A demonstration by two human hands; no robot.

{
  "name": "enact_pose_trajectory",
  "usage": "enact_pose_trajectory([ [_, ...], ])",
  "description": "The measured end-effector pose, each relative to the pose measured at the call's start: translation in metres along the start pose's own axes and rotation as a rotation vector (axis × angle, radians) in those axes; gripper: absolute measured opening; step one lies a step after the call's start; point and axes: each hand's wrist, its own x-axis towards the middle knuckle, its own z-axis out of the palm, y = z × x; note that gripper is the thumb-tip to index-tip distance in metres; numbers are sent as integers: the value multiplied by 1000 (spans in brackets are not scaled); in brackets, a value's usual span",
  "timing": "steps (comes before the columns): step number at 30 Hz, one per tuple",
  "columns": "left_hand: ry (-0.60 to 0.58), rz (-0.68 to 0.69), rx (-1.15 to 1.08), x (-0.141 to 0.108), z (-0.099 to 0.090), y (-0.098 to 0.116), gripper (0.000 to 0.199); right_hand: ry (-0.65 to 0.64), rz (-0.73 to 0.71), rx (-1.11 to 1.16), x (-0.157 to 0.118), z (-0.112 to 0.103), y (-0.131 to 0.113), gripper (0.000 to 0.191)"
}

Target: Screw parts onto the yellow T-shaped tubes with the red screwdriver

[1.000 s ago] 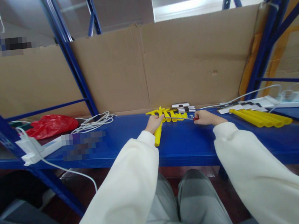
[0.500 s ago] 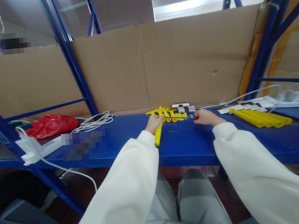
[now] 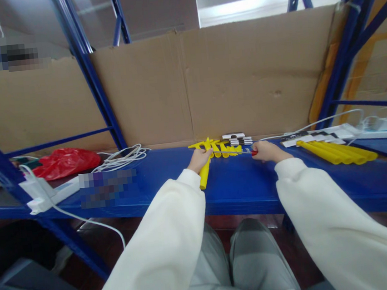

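My left hand (image 3: 199, 159) is closed around a yellow T-shaped piece (image 3: 204, 176), whose thick end points down toward me. In my right hand (image 3: 265, 151) is a screwdriver (image 3: 238, 153) with a red handle, gripped by closed fingers. Its thin shaft runs level to the left and its tip reaches the yellow piece at my left fingers. Behind the shaft lie several small yellow parts (image 3: 226, 149). A small stack of black-and-white pieces (image 3: 240, 139) sits just beyond them.
Several yellow tubes (image 3: 338, 151) lie on the blue table (image 3: 242, 195) at the right. At the left are a red plastic bag (image 3: 68, 162), coiled white cable (image 3: 124, 159) and a white power strip (image 3: 62, 189). A cardboard panel (image 3: 241, 76) stands behind.
Both hands stay almost in place. The screwdriver and my right hand look nearly the same, with only a very slight shift.
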Motion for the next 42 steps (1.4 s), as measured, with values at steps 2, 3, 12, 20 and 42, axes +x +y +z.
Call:
enact_pose_trajectory([
  [2,-3,3,12,1,0,-2,39,24,-1,-10,2,2,1,14],
  [3,-2,3,21,2,0,-2,39,42,-8,-11,2,2,2,15],
  [12,-14,-11,1,1,0,-1,40,-12,-30,-35,0,1,-2,18],
  [20,-16,-23,41,4,0,-3,39,-56,37,-25,-1,0,-4,24],
  [42,-6,-28,48,-3,0,4,36,-34,53,43,1,0,3,23],
])
